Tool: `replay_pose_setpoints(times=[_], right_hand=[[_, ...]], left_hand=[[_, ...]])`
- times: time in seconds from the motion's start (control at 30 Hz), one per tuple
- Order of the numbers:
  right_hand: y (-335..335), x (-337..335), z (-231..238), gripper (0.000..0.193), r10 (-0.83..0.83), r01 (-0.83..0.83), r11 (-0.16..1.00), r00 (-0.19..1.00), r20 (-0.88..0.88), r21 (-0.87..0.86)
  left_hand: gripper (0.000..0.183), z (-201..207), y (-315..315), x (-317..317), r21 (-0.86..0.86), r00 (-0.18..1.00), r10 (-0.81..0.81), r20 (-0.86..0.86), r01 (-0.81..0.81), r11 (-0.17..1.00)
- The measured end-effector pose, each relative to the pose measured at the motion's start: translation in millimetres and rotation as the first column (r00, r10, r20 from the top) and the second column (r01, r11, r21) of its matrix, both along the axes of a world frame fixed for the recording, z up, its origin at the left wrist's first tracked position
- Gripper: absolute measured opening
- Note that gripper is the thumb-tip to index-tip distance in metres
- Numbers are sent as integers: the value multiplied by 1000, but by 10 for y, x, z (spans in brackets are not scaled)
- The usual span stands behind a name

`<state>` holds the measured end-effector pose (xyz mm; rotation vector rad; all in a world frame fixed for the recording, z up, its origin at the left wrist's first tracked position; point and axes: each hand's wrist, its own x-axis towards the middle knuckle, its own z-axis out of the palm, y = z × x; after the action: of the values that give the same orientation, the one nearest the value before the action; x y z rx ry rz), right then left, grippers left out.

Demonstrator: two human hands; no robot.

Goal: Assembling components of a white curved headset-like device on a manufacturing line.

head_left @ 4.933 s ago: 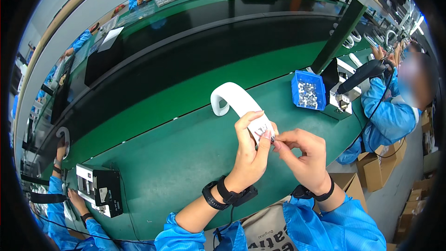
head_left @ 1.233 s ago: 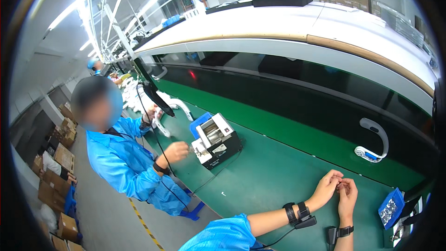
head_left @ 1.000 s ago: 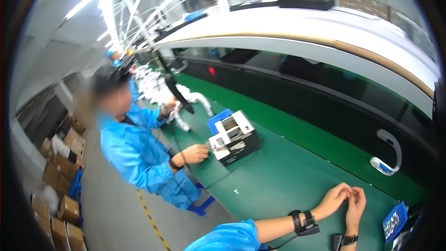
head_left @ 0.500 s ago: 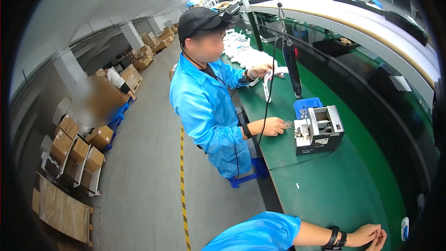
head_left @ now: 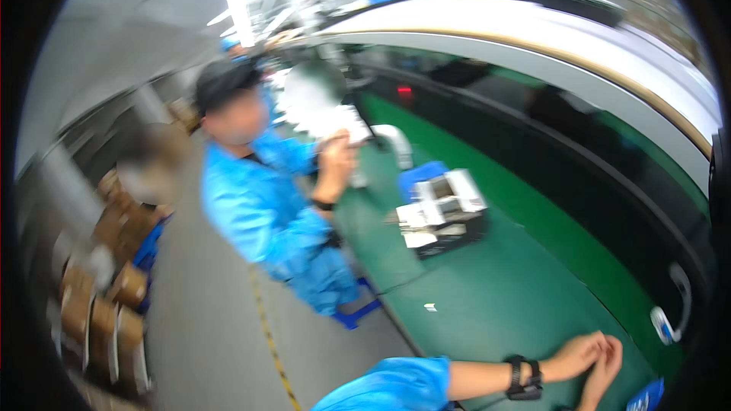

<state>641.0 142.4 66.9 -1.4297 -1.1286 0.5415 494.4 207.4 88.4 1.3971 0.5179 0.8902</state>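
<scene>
Above the green table (head_left: 495, 289), my left hand (head_left: 577, 355) and my right hand (head_left: 605, 369) meet at the lower right. Both look closed, with curled fingers pressed together. Anything between them is hidden from sight. Black bands circle my left wrist, below a blue sleeve (head_left: 396, 384). Closest to my right hand is a white and blue object (head_left: 664, 326) with a pale curved part, at the table's far side. A small white scrap (head_left: 431, 307) lies left of my hands. Farther off stands a black and silver boxy machine (head_left: 445, 217).
A co-worker in a blue jacket (head_left: 255, 202) is at the table's left edge, hands raised together. Behind the machine sits a blue bin (head_left: 420, 176), near a curved white piece (head_left: 396, 144). A blue packet (head_left: 646, 396) lies lower right. A shelf edge (head_left: 487, 57) runs above.
The view has swung, shifting the scene leftward with blur. The co-worker's right hand has left the machine's side and risen to the other hand. My hands stay together.
</scene>
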Motion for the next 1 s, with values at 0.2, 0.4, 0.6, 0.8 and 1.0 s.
replay_pose_setpoints(times=[0.2, 0.4, 0.6, 0.8, 1.0], right_hand=[[70, -220, 306, 19, 10, -20, 999, 977, -215, -47], [31, -172, 322, 20, -11, -5, 996, 986, -166, -93], [-123, -101, 290, 21, -82, 73, 996, 984, -159, -60], [33, -201, 392, 29, 32, -34, 998, 999, -36, -58], [-97, -186, 371, 9, 39, -35, 996, 998, -45, 78]], left_hand=[[18, 91, 83, -122, 31, 992, -36, -120, 40, 999], [25, 49, 83, -109, -3, 981, -106, -165, 107, 994], [27, -5, 5, 1, 14, 980, -142, -140, 146, 989], [27, 45, 152, -145, 64, 995, -76, -59, 79, 995], [35, 418, -49, -151, 8, 974, -155, -164, 159, 987]])
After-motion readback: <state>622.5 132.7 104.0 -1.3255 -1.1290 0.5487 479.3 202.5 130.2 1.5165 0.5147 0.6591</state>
